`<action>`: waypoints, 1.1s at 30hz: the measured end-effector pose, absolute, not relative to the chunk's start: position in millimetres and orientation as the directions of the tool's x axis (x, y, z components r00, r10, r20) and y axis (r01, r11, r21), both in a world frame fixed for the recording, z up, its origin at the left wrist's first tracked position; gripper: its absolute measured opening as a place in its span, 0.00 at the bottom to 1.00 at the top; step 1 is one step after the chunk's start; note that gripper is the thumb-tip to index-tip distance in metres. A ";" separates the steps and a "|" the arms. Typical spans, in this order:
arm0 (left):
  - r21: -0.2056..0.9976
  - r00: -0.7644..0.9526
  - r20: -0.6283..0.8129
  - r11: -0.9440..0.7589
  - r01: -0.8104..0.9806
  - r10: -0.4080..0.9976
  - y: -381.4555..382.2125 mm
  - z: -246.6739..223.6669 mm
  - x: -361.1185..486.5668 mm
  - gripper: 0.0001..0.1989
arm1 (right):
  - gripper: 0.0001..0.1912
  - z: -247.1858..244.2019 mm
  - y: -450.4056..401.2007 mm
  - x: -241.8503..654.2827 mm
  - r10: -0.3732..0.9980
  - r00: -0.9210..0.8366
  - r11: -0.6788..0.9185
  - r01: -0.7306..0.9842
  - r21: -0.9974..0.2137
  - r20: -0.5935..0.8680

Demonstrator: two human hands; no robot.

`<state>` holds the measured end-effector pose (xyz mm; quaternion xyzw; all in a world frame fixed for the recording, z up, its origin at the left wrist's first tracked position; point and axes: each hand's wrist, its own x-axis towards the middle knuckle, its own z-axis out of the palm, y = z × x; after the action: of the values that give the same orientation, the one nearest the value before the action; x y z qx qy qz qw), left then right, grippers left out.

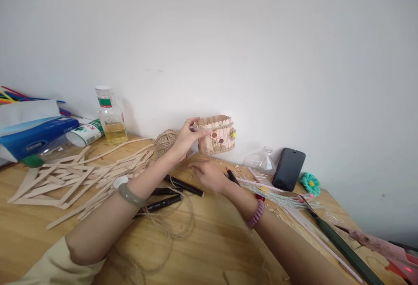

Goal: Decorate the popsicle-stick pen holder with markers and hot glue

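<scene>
A small round holder made of wooden sticks [215,139], with twine, dark round pieces and a yellow piece on its side, is raised slightly against the white wall. My left hand [187,140] grips its left rim, thumb across the front and fingers at the back. Below the holder, my right hand [209,175] is low over the table, its fingers bent and partly blurred; whether they pinch anything is too small to tell. Behind my left wrist sits a ball of twine [166,141], with loose strands trailing over the table.
Wooden sticks [94,180] are piled left, near a glass bottle [112,121] and a blue tissue pack [39,134]. Black markers [186,186] lie centrally. A phone [289,169], clear plastic bottle top [266,161], teal flower [310,183] and pink glue gun [379,243] are right.
</scene>
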<state>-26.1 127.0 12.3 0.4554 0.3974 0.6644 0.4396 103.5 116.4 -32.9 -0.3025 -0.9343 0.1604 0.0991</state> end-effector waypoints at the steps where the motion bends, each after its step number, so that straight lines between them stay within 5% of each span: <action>1: 0.927 -0.204 0.258 -0.301 -0.221 0.944 127.1 12.2 -26.1 0.31 | 0.19 -31.8 115.3 100.9 0.593 -0.800 0.769 0.525 -0.365 0.098; 7: 0.917 -0.203 0.277 -0.321 -0.236 0.939 125.8 12.4 -24.9 0.31 | 0.13 -29.3 114.4 97.1 0.574 -0.818 0.777 0.532 -0.336 0.033; 12: 0.907 -0.185 0.301 -0.341 -0.249 0.935 126.7 10.4 -24.9 0.31 | 0.14 -19.4 126.8 120.6 0.821 -0.569 0.564 0.803 -0.193 0.030; 16: 0.908 -0.179 0.309 -0.345 -0.237 0.934 128.7 6.6 -24.5 0.32 | 0.16 -15.8 123.9 127.1 0.859 -0.510 0.502 0.857 -0.119 -0.052; 28: 0.932 -0.143 0.279 -0.304 -0.197 0.949 130.2 -0.8 -21.6 0.32 | 0.10 -1.3 107.7 138.4 0.817 -0.567 0.552 0.822 -0.140 -0.107; 33: 0.935 -0.097 0.270 -0.285 -0.213 0.958 131.7 -5.0 -21.2 0.32 | 0.15 7.0 103.0 163.4 0.927 -0.374 0.360 0.909 -0.210 -0.031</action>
<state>-21.2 131.7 -5.0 0.4889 0.3812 0.6351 0.4608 163.4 103.0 7.0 -0.5574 -0.8234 0.0959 0.0463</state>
